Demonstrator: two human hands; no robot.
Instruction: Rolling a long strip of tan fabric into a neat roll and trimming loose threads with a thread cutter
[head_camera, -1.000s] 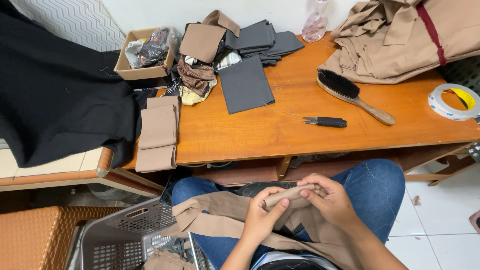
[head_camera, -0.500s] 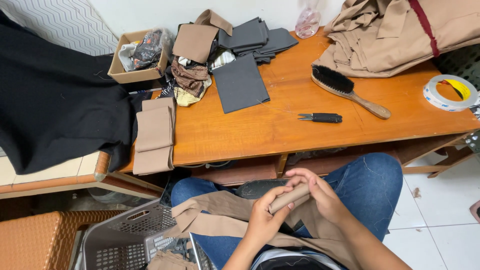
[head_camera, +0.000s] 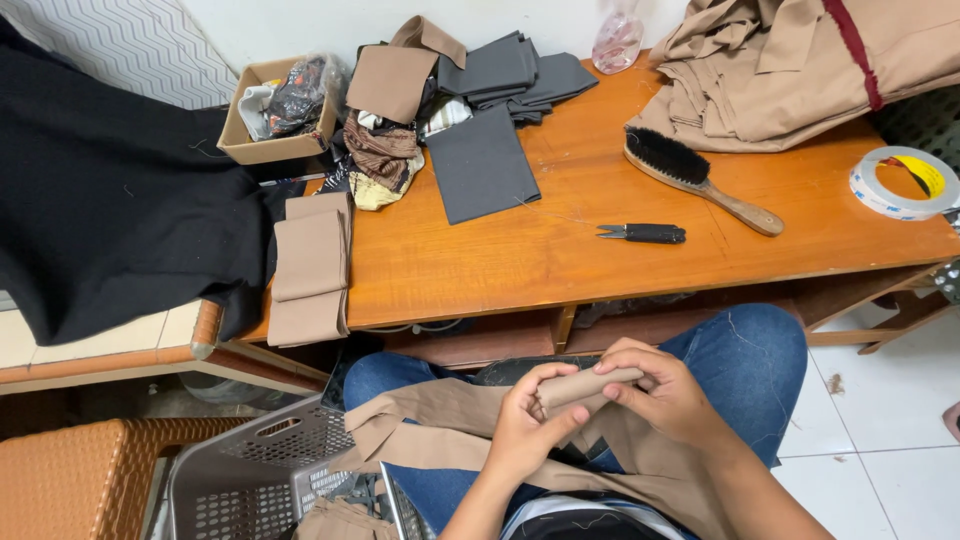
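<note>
My left hand (head_camera: 528, 425) and my right hand (head_camera: 662, 392) both grip a narrow folded strip of tan cloth (head_camera: 585, 386) over my lap. The strip runs between the fingers of both hands. It belongs to a larger tan garment piece (head_camera: 440, 430) draped across my blue jeans (head_camera: 755, 365). Ahead on the orange wooden table (head_camera: 500, 260) lie small black thread snips (head_camera: 645, 234) and a wooden brush with black bristles (head_camera: 690, 172).
A stack of folded tan pieces (head_camera: 310, 265) hangs over the table's left end beside black cloth (head_camera: 110, 210). Grey fabric squares (head_camera: 482, 162), a cardboard box (head_camera: 272, 110), a tan garment heap (head_camera: 800, 60) and a tape roll (head_camera: 900, 182) sit on the table. A grey plastic basket (head_camera: 250, 480) stands at lower left.
Both hands have kept hold of the tan strip and shifted their fingers slightly along it. The view has tilted a little; nothing on the table moved.
</note>
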